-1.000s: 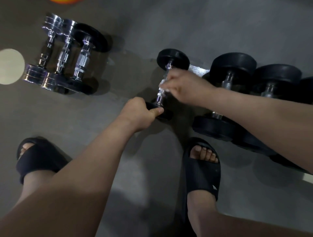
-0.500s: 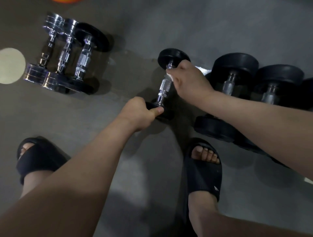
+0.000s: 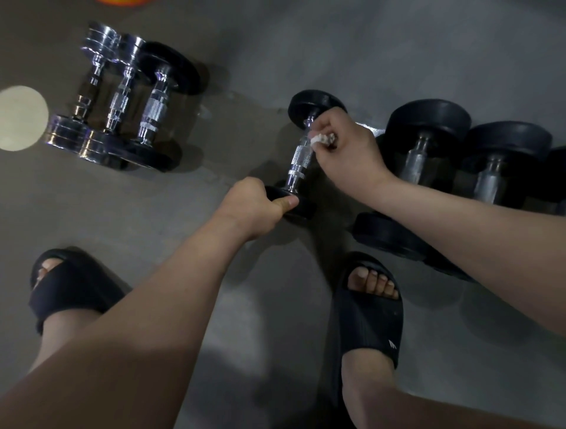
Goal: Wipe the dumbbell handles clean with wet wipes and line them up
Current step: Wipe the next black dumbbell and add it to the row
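Note:
A small black dumbbell with a chrome knurled handle lies on the grey floor in the middle. My left hand grips its near black end. My right hand pinches a crumpled white wet wipe against the upper part of the handle, just below the far black end. Three dumbbells lie side by side at the upper left, two chrome and one with black ends. Larger black dumbbells lie in a row at the right.
My two feet in black slides stand on the floor, the left and the right. A pale round patch sits at the far left edge. An orange object peeks in at the top.
My right hand slid up the chrome handle toward the far end, and the white wipe now shows between its fingers. My left hand kept its grip on the near end.

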Demonstrator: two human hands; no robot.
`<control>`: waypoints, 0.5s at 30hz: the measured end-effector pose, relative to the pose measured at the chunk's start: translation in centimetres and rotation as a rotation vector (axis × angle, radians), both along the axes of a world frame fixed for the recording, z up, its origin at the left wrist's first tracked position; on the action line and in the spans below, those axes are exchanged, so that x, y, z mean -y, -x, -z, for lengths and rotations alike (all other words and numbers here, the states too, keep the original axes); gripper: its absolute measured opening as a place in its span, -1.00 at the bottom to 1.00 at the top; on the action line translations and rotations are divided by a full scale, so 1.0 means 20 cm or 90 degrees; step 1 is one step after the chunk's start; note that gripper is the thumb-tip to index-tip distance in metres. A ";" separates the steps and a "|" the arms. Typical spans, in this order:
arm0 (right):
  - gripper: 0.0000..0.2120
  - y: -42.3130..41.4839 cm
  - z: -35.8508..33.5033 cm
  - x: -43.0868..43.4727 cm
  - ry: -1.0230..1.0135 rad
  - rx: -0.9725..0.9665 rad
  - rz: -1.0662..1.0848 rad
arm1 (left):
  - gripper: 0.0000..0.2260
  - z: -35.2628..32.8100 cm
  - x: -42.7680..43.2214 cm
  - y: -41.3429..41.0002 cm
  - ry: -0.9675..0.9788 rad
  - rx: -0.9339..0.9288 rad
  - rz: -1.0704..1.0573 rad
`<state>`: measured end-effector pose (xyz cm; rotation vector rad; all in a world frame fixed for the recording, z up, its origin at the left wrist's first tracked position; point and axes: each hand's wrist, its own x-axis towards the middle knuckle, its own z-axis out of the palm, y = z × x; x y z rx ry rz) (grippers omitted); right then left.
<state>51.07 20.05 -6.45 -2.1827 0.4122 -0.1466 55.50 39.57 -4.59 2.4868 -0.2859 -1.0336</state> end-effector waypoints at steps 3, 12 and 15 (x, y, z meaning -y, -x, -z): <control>-0.87 -0.01 0.03 -0.03 -0.034 0.057 0.019 | -0.57 0.01 0.00 0.00 0.001 -0.003 -0.003; -0.93 -0.03 0.04 -0.01 0.016 0.000 0.057 | -0.57 0.00 -0.01 0.00 0.010 -0.006 0.001; -0.91 -0.02 0.06 -0.01 0.046 0.033 0.039 | -0.58 0.00 -0.01 0.00 0.014 -0.011 -0.008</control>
